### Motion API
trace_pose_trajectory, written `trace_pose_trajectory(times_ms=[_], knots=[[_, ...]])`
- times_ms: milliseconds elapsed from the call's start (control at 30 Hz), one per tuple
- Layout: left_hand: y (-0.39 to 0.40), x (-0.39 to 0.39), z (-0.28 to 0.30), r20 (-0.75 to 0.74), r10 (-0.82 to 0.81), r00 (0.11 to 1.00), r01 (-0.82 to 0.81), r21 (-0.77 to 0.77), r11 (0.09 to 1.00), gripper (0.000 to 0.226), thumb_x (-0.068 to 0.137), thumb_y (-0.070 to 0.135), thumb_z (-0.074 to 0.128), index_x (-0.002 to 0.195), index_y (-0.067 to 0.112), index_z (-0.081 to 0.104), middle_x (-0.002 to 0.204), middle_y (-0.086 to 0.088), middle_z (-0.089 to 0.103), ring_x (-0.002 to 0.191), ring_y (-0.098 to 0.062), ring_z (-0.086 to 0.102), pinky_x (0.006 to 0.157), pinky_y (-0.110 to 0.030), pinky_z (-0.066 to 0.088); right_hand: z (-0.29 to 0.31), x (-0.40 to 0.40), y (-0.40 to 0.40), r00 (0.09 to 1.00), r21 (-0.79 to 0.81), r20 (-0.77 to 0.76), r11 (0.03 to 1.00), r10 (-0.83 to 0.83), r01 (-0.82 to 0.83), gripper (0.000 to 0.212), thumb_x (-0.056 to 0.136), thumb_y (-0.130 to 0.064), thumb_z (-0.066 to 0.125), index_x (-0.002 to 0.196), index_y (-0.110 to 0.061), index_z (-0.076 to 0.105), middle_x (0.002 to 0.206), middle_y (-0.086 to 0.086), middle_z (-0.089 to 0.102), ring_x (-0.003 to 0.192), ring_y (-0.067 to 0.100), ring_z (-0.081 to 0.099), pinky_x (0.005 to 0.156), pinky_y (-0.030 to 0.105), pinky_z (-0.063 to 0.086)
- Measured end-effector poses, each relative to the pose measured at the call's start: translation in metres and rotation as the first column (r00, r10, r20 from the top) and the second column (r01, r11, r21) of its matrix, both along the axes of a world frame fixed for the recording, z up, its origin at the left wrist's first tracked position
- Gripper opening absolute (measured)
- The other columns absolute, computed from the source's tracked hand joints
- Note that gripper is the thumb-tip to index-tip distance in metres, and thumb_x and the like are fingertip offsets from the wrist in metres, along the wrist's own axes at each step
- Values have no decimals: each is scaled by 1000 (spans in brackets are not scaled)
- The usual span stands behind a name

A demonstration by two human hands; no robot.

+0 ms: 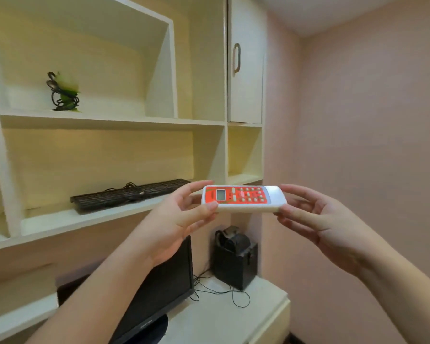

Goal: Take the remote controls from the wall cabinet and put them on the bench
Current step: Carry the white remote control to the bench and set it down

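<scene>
The wall cabinet [114,155] fills the left of your view, cream shelves with a closed door [245,60] at its upper right. On its upper shelf stands a coiled black cable [61,94] on something green; on the lower shelf lies a black keyboard [127,194] with a cord over it. Below you, the counter [224,316] carries a dark monitor [159,289], partly hidden by your left forearm, and a black box [235,256] with thin wires trailing from it. Your two hands are raised in front of the cabinet, well above the counter. Your left hand [176,224] pinches one end of the remote control [242,197] between thumb and fingers. Your right hand [325,224] meets the other end with loosely spread fingers; whether it grips, I cannot tell. The remote control is white with an orange face, level, buttons up.
</scene>
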State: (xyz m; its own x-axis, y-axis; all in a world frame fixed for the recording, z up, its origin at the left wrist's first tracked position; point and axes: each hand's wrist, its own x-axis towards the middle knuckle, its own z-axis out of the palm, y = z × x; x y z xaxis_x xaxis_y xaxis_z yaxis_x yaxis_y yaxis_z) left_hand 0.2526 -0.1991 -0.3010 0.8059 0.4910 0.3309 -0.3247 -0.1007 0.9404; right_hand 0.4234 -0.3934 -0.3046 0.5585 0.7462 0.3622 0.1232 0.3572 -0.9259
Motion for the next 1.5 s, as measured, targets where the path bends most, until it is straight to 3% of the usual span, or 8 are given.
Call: trace_pose_trajectory(times_ms=[133,333,533,833,1133,1333,1500], knots=[[-42,61,-13,-44,-73,996,74,29,997,51,76,8,70,125,19,60,115,-9,70,107,-20,67,93,-33,53,-13,42,-58,995,-11,-23,995,-96,96,40,83,-1,63,121,-12,59,110,8,73,100,18,70,79,20,57],[-98,136,-31,-65,-185,981,189,60,980,55,72,9,72,124,20,60,111,-5,72,104,-18,68,90,-29,55,-34,93,-130,969,-75,6,966,-246,246,40,87,-1,63,123,-18,59,112,4,72,106,19,68,86,21,55],[-134,195,-52,-92,-299,950,303,28,953,58,69,9,73,125,17,60,118,-8,69,107,-18,67,91,-27,54,-54,126,-181,937,-87,-47,935,-348,343,40,87,4,62,121,-15,60,112,6,72,105,19,68,83,20,56],[-165,275,-91,-178,-451,874,463,32,886,57,70,14,76,125,23,61,118,-4,68,111,-20,66,96,-35,50,-100,164,-229,853,-152,-112,857,-510,492,42,85,6,64,122,-14,59,113,7,72,105,17,68,81,20,56],[-167,353,-145,-201,-619,759,627,-28,778,54,72,5,72,123,18,61,116,-1,69,106,-16,67,82,-20,54,-152,192,-236,700,-247,-56,689,-712,682,45,82,3,69,122,-14,60,117,3,70,106,13,67,89,25,54],[-172,405,-182,-271,-713,646,734,-37,679,56,70,10,75,123,21,61,119,0,67,108,-16,67,84,-23,54,-184,204,-242,583,-340,37,539,-811,771,43,83,-6,71,121,-25,60,118,-6,69,109,9,65,94,29,50],[-203,436,-212,-296,-794,531,812,-89,576,55,73,4,74,124,19,60,116,1,69,107,-18,67,80,-20,53,-202,198,-264,476,-395,31,427,-879,813,44,85,1,67,122,-21,59,117,-6,69,106,4,66,88,17,52]])
